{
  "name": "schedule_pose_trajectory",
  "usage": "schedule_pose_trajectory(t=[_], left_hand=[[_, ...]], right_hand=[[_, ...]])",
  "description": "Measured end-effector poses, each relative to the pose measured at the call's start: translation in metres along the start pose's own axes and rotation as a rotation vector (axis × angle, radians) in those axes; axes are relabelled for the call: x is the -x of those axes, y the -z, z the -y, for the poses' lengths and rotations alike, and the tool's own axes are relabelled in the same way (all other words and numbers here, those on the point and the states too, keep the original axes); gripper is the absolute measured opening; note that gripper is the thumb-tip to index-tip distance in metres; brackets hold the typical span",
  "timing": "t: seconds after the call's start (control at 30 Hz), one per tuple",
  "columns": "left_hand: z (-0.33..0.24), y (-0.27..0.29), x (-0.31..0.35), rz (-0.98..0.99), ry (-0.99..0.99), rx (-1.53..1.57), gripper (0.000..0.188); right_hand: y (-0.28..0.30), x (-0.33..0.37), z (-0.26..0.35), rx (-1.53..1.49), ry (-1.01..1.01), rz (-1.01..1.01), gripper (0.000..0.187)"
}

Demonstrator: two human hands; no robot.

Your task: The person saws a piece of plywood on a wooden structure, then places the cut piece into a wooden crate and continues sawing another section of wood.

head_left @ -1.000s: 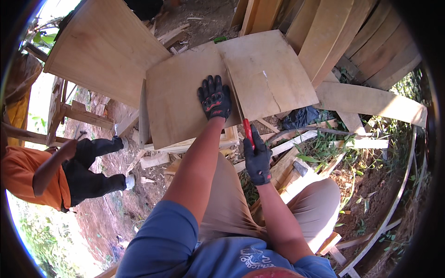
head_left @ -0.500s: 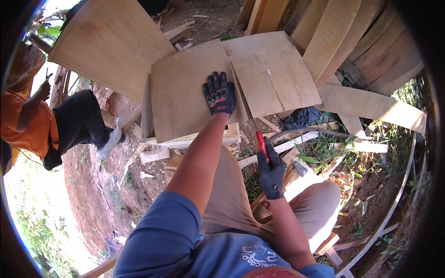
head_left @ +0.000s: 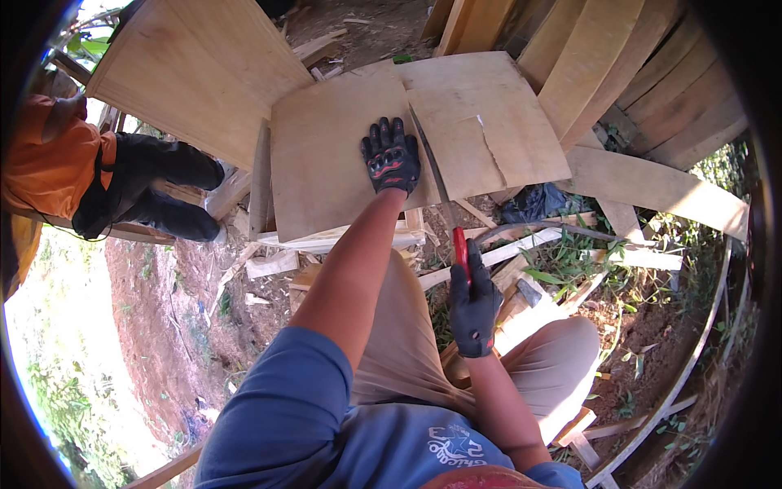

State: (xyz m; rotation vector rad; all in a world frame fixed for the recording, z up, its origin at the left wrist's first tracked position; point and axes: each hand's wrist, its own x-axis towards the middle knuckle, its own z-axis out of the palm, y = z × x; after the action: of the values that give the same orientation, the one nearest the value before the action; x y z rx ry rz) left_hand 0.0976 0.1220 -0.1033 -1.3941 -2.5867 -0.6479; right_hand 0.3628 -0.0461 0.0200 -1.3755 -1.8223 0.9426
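My left hand [head_left: 392,156], in a black glove with red marks, lies flat with fingers stretched on a plywood sheet [head_left: 318,163]. In a dark glove, my right hand [head_left: 475,314] is wrapped round the red handle of a handsaw [head_left: 461,246]. Its narrow blade runs up and away through a long slit in the plywood, between the left part and the right part [head_left: 521,122]. A torn split shows in the right part's surface. Below the near edge of the sheet, pale wooden framing [head_left: 350,240] shows.
A large plywood panel [head_left: 195,77] leans at the far left. Several planks [head_left: 586,65] stand at the far right. On the left is another person [head_left: 65,167] in an orange top and dark trousers. Wood scraps [head_left: 273,265], a dark plastic bag [head_left: 533,204] and weeds lie on the dirt.
My right hand has drawn the saw slightly back toward me, and more of the blade shows in the slit. My left hand stays on the plywood. The other person has shifted, legs now higher.
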Motion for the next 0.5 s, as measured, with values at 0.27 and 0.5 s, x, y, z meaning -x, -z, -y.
schedule_pose_trajectory(t=[0.27,0.5], left_hand=[[0.002,0.0,-0.001,0.012,0.006,-0.001,0.063],[0.003,0.003,0.0,0.01,-0.014,-0.015,0.065]], right_hand=[[0.0,0.026,-0.004,0.001,-0.111,0.077,0.05],[0.006,0.013,0.018,-0.064,-0.126,0.048,0.046]])
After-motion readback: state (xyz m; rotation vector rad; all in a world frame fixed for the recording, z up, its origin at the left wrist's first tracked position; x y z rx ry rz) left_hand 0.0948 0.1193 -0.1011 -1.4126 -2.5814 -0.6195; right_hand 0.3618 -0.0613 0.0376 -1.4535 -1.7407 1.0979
